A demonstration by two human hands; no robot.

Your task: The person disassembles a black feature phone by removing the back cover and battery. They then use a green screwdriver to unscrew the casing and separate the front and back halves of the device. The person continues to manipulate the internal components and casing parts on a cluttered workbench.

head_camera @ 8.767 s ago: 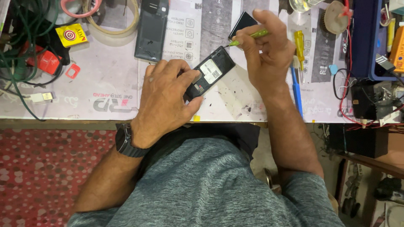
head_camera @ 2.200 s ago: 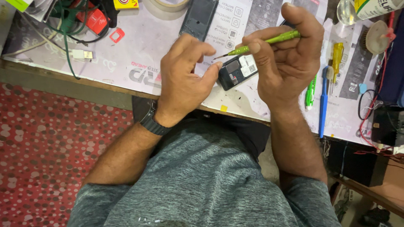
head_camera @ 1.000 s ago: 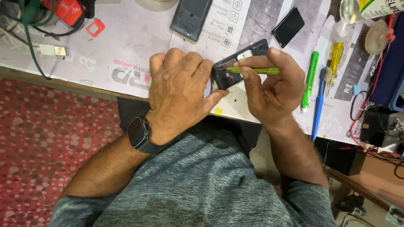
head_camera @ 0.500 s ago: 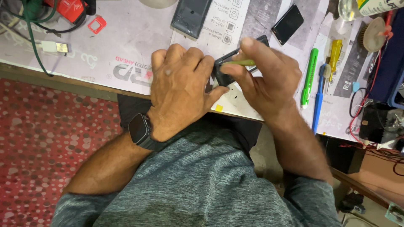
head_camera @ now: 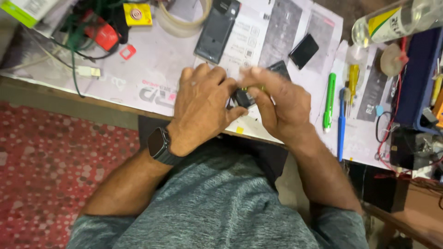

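Both hands meet over a small black phone (head_camera: pixel 243 97): left hand (head_camera: pixel 203 108) closed around its near end, right hand (head_camera: pixel 279 103) pinching what looks like a green tool, blurred. Green pen (head_camera: pixel 329 101) lies right of the grip.

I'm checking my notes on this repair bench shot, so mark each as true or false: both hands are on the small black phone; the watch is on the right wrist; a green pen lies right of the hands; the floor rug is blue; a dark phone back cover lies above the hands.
1. Both hands are on the small black phone. True: the left hand and right hand close around it.
2. The watch is on the right wrist. False: it is on the left wrist.
3. A green pen lies right of the hands. True.
4. The floor rug is blue. False: it is red with pale spots.
5. A dark phone back cover lies above the hands. True.
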